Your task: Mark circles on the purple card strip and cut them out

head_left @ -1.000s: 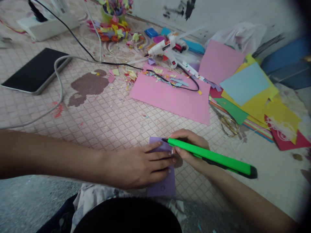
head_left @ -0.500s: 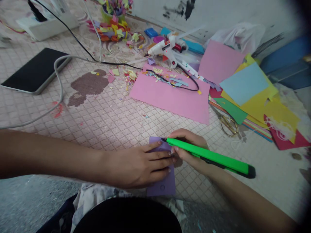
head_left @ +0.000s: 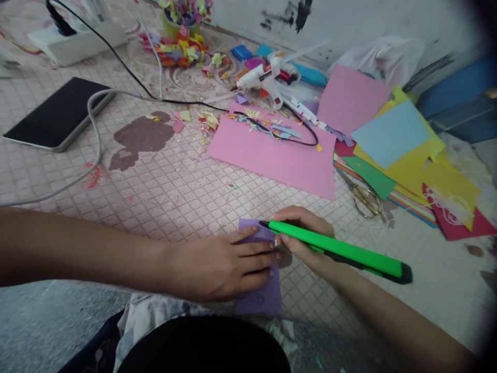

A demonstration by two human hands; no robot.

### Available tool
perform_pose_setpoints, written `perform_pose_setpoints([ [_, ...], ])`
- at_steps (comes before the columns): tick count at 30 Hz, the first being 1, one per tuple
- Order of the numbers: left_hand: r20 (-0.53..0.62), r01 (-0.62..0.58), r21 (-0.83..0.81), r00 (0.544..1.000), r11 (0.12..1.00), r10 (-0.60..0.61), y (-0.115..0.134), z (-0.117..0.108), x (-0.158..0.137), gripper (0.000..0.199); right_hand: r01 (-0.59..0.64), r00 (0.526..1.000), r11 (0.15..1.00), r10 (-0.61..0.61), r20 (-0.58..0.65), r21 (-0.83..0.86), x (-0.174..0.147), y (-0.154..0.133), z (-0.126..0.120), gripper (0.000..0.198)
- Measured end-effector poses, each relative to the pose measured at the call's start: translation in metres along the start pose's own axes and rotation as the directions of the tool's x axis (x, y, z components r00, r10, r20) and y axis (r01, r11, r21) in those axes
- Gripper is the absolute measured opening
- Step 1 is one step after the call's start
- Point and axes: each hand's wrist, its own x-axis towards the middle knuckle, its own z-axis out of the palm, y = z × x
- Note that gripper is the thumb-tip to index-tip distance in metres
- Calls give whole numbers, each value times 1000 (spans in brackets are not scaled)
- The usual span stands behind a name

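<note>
A strip of purple paper (head_left: 259,300) lies on the patterned tablecloth close to the table's front edge, with a small round mark near its lower end. Across its middle, my left hand (head_left: 229,264) is spread flat and presses it down, fingers stretched to the right. My right hand (head_left: 306,233) grips a green utility knife (head_left: 341,249) near its front end. The knife's dark tip touches or hovers just over the upper part of the paper; I cannot tell which. My left fingers cover the paper's middle.
Ahead lies pink paper (head_left: 279,166) with scraps and a black cord on it. Behind it is a white glue gun (head_left: 267,77). Gold-handled scissors (head_left: 365,199) and coloured sheets (head_left: 392,134) lie right. A phone-like black device (head_left: 56,114) and grey cable (head_left: 97,140) are left.
The green knife and my right hand have shifted very slightly to the right. My left hand stays in place on the purple paper.
</note>
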Motion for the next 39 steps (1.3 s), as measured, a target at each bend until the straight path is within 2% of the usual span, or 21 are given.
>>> perform_pose_setpoints([
  [3, -28, 7, -13, 1000, 1000, -7, 0, 0, 0, 34, -5, 1000, 1000, 5, -2, -10, 0, 1, 1, 22],
  [9, 29, 12, -11, 1000, 1000, -11, 1, -1, 0, 34, -2, 1000, 1000, 2, 4, -19, 2, 2, 1, 22],
  [20, 12, 15, -11, 1000, 1000, -15, 0, 1, 0, 35, -22, 999, 999, 23, 30, -37, 2, -4, 0, 20],
  [26, 20, 24, -27, 1000, 999, -24, 1, -1, 0, 36, -70, 995, 988, 78, -55, 135, -4, -4, 0, 19],
  [29, 2, 61, -58, 998, 996, -61, 3, 2, 0, 45, -91, 992, 982, 103, -68, 164, -6, -5, 0, 19],
  [33, -10, 108, -59, 994, 992, -109, 6, 8, 0, 62, -75, 995, 996, 78, -63, 49, -6, -8, 0, 19],
  [36, -18, 109, -51, 994, 993, -110, 7, 7, 2, 68, -54, 997, 998, 55, -54, 25, -5, -9, 2, 21],
  [39, -15, 49, -16, 999, 999, -49, 7, 4, 3, 51, -40, 998, 999, 42, -48, 34, -4, -9, 2, 23],
])
